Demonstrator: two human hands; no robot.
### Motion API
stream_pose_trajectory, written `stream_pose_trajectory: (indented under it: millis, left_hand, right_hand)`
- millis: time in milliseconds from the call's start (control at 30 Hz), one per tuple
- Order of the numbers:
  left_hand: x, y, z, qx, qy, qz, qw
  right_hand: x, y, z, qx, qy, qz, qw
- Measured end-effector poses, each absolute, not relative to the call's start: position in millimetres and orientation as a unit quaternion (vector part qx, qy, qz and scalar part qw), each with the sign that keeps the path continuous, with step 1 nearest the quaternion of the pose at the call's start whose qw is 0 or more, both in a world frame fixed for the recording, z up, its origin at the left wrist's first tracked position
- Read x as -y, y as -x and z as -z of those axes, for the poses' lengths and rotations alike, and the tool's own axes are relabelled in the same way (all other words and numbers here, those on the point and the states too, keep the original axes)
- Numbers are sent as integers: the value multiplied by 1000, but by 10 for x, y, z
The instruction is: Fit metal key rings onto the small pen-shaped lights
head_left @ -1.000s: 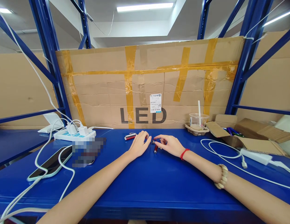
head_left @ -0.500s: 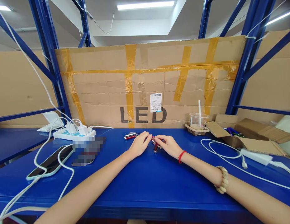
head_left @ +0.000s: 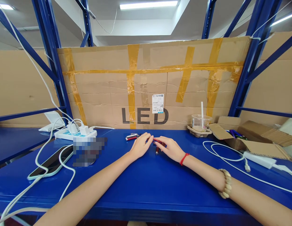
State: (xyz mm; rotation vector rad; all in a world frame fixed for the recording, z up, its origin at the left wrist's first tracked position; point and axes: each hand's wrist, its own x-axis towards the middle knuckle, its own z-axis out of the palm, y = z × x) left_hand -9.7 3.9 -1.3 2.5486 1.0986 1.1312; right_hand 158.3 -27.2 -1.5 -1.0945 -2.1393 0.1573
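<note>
My right hand [head_left: 172, 150] pinches a slim red metal tube [head_left: 160, 142] between thumb and fingers, above the blue tabletop. Close by on the left, my left hand [head_left: 141, 145] has its thumb and fingertips drawn together at the tube's left end. What lies between those fingertips is too small to make out. Under the right fingers, another short red tube with a silver tip [head_left: 157, 151] lies on the table, partly covered. Several red and silver tubes [head_left: 131, 137] lie just beyond the left hand, to its left.
At left are a white power strip [head_left: 75, 135] with plugs, a phone [head_left: 50, 163], a blurred-out object [head_left: 89, 152] and white cables. A plastic cup with a straw [head_left: 201, 121], an open cardboard box [head_left: 256, 144] and a white cable [head_left: 228, 158] are at right. A cardboard wall [head_left: 108, 91] stands behind.
The red tube now shows lengthwise in my right fingers, where before the red pieces hung bunched below them. My left hand has hardly moved. The view has shifted slightly.
</note>
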Motion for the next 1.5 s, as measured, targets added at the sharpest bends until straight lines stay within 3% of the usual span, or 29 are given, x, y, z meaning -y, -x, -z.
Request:
stream_pose_trajectory:
  millis: [367, 867, 1033, 1267, 1500]
  left_hand:
    - [-27, 114, 11, -368, -864, -334, 85]
    - [-41, 97, 8, -309, -883, -334, 114]
    - [-35, 94, 6, -351, -864, -351, 87]
    - [-57, 105, 25, -363, -860, -352, 60]
    - [-36, 102, 16, -365, -870, -326, 61]
  right_hand:
    - [326, -1534, -28, 783, 399, -214, 427]
    - [276, -1553, 2, 759, 396, -277, 437]
    - [261, -1562, 13, 776, 399, -249, 421]
    - [250, -1593, 25, 836, 416, -67, 351]
    - [314, -1585, -23, 849, 429, 10, 307]
